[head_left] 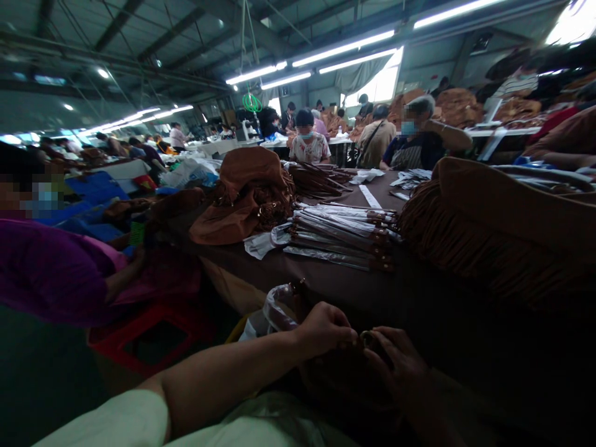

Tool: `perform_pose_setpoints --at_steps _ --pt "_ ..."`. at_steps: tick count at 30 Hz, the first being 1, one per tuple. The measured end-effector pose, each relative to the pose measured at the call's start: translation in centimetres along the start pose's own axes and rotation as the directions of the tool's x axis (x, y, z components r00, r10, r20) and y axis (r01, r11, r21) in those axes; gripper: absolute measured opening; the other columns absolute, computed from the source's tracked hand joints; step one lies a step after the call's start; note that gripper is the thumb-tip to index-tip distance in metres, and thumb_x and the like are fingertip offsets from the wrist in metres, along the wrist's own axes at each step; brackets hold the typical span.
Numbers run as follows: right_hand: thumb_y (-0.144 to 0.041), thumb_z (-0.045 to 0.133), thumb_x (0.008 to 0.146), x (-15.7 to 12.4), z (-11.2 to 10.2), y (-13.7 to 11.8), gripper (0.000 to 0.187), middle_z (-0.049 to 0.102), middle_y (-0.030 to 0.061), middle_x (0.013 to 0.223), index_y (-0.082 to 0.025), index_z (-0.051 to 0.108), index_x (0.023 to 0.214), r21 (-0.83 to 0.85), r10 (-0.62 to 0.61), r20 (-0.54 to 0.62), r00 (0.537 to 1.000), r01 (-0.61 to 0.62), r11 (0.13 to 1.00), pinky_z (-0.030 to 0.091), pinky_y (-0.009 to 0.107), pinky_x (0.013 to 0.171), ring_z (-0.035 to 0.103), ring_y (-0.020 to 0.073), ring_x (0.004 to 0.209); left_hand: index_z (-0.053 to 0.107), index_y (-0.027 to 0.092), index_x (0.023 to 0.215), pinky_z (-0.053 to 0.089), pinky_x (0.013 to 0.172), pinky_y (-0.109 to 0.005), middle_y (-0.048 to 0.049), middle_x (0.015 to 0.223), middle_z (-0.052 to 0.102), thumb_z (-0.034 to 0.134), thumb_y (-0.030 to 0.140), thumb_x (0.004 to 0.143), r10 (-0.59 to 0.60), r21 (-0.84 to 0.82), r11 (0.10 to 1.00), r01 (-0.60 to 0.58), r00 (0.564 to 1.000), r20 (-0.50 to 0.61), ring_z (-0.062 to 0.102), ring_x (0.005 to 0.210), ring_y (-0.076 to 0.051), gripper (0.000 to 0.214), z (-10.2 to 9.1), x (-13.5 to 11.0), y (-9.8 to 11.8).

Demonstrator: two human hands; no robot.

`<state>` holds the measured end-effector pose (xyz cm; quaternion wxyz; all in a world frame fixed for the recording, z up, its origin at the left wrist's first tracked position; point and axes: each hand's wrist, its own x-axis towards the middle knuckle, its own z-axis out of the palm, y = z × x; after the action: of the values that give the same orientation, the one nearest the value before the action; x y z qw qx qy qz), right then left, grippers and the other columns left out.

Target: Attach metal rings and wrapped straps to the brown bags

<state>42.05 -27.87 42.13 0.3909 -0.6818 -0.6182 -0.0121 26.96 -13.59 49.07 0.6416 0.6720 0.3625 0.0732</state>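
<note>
Ring at lower centre, pinched by right hand; left hand beside it, fingers pressed together, contents unclear; best held steady.

The bare left forearm is slanting up from the lower left, with the left hand holding its fingers curled inward, while the right hand is facing it from just beside, fingers bent and wrist lying in shadow.

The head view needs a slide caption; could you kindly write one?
Left and right hands at a small ring, plastic-wrapped straps beyond on a brown tabletop.
</note>
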Motion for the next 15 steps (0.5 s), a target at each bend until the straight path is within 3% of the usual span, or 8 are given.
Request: perform_pose_setpoints --at_steps 3,8,11,15 --pt "-0.037 0.056 0.09 0.2 -0.2 0.2 0.027 0.06 0.0092 0.108 -0.021 0.059 0.111 0.01 -0.014 0.028 0.999 0.014 1.0 0.055 0.038 0.085 0.061 0.0232 0.099 0.065 0.01 0.067 0.033 0.046 -0.02 0.0024 0.052 0.056 0.073 0.041 0.057 -0.034 -0.061 0.998 0.034 0.999 0.005 0.046 0.044 -0.007 0.034 0.0 0.3 -0.1" --pt "-0.042 0.072 0.077 1.1 -0.3 -0.3 0.039 0.062 0.0093 0.106 -0.021 0.059 0.107 -0.066 0.007 0.049 0.999 -0.004 0.998 0.052 0.042 0.081 0.059 0.0271 0.098 0.064 0.01 0.067 0.032 0.045 -0.02 0.0018 0.054 0.057 0.074 0.046 0.057 -0.029 -0.063 0.997 0.036 0.994 0.106 0.045 0.044 -0.006 0.039 -0.2 0.7 0.3" --pt "-0.039 0.071 0.078 1.7 -0.5 -0.9 0.031 0.064 0.0069 0.102 -0.023 0.06 0.102 -0.124 -0.028 0.08 0.996 0.038 0.992 0.048 0.043 0.079 0.06 0.0269 0.093 0.067 0.01 0.073 0.032 0.047 -0.02 0.0025 0.055 0.056 0.074 0.051 0.059 -0.031 0.039 0.999 0.025 0.982 0.189 0.046 0.047 -0.007 0.044 -0.9 0.6 0.7" --pt "-0.037 0.069 0.08 1.9 -0.4 -1.1 0.028 0.064 0.0064 0.1 -0.022 0.056 0.1 -0.148 -0.081 0.097 0.992 0.094 0.984 0.044 0.041 0.079 0.059 0.0259 0.092 0.068 0.012 0.074 0.029 0.046 -0.02 0.0031 0.056 0.055 0.07 0.055 0.064 -0.126 0.263 0.964 0.046 0.947 0.296 0.043 0.048 -0.006 0.044 -1.4 0.2 0.9"
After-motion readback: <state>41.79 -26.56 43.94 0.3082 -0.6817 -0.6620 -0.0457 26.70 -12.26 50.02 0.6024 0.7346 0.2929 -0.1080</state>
